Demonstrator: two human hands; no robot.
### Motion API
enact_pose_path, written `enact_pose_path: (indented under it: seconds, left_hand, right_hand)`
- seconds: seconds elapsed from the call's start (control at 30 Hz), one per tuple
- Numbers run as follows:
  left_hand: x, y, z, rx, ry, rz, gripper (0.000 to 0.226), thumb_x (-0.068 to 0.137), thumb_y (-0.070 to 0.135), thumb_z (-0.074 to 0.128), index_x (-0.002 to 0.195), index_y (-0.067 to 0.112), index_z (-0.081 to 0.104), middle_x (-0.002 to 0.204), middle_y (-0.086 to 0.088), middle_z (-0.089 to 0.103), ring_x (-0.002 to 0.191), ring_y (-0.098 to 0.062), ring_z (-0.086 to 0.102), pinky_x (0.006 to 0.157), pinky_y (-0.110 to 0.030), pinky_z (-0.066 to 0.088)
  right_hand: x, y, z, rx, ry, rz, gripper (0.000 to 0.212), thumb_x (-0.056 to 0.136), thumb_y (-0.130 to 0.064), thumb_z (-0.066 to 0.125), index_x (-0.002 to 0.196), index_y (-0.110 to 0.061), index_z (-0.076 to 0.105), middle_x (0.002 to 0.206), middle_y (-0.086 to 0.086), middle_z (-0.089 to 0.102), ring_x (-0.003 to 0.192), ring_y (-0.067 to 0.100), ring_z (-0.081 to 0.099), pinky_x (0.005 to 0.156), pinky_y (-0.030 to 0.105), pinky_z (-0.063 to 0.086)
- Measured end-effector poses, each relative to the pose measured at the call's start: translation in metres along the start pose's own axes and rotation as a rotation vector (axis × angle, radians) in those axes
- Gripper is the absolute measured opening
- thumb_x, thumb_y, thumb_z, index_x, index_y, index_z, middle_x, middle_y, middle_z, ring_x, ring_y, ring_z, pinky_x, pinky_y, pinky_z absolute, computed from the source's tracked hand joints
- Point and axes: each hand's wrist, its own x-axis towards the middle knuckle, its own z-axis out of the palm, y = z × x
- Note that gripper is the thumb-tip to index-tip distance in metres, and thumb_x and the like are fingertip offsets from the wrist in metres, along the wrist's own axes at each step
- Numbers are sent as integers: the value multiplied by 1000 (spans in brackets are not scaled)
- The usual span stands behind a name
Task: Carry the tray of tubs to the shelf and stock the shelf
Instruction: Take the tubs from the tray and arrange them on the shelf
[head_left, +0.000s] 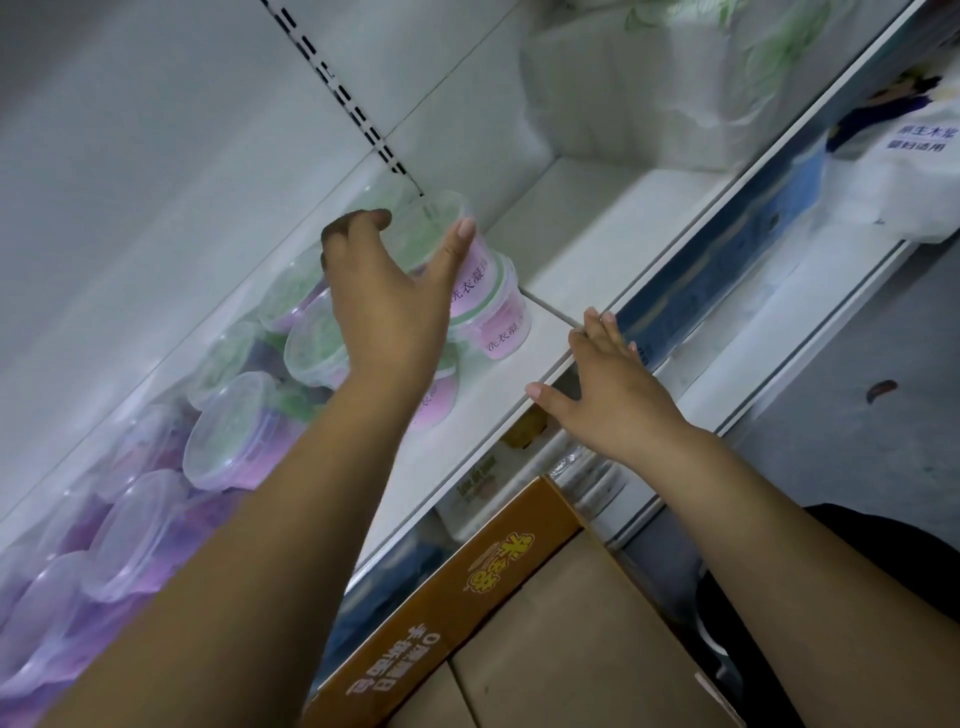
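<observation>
1. Tubs, small, round, clear plastic with pink and green inside, fill much of our white shelf.
2. Our left grip holds the top tub of a stack.
3. Our right grip lies flat on the shelf edge.
4. We think little is left.

Left hand cupped forward, right hand flat
</observation>
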Motion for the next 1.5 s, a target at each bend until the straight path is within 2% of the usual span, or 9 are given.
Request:
enact_pose_path:
  seconds: [0.1,0.23,0.33,0.47,0.6,0.73,0.87,1.1,1.5]
  left_hand:
    - [-53,-11,-3,-129,180,6,42,89,48,68,111,13,61,110,0,57,101,-16,57,85,-27,50]
    - [-127,-49,0,-143,81,-219,28,92,41,67,103,16,60,103,4,58,97,-13,57,85,-33,50]
    - [-149,-82,3,9,-36,-318,45,91,52,63,116,15,59,118,0,57,113,-18,54,90,-33,47]
    - [-137,-105,14,94,-125,-438,77,87,60,62,140,6,46,142,-11,48,134,-28,43,102,-42,43]
    - [-116,-114,38,28,-102,-519,82,80,64,67,131,3,49,133,-13,51,123,-30,48,96,-43,48]
    - [-105,-114,59,2,38,-649,92,70,76,68,127,6,50,127,-7,55,119,-28,51,99,-46,47]
    - [-105,-114,72,148,95,-634,96,68,85,58,127,9,51,127,-7,58,119,-29,53,101,-48,44]
    - [-107,-120,80,167,134,-684,98,67,90,53,129,14,53,132,-3,58,123,-26,52,101,-49,46]
    - [-121,-113,71,109,143,-631,89,71,82,59,121,9,55,122,-5,58,114,-25,53,92,-46,50]
  right_hand:
    - [-5,-3,-1,76,61,-10,80,96,-54,51,157,-13,19,167,3,1,153,16,-8,124,44,10]
    - [-11,-6,-1,70,118,-63,74,96,-46,58,153,-10,28,164,7,20,153,19,4,122,44,20]
    - [-8,-8,-1,50,84,-95,76,94,-44,63,153,-13,28,163,8,21,153,20,8,120,44,25]
    - [21,-15,0,20,79,-83,80,86,-49,69,149,-18,30,152,9,40,140,33,37,106,51,44]
    - [51,-17,8,26,97,-91,99,78,-56,74,151,-16,20,153,3,41,145,35,28,112,51,38]
    - [76,-26,15,55,123,-102,114,69,-62,78,152,-14,16,148,2,48,141,34,36,121,49,23]
    - [96,-30,17,168,118,-101,133,49,-70,81,153,-27,11,148,-3,47,138,33,41,111,52,39]
    - [95,-31,22,167,232,-133,108,50,-58,90,138,-23,39,134,-5,54,121,19,54,101,38,49]
    - [74,-26,27,134,341,-118,107,53,-61,89,137,-21,38,133,-2,50,123,19,51,97,38,52]
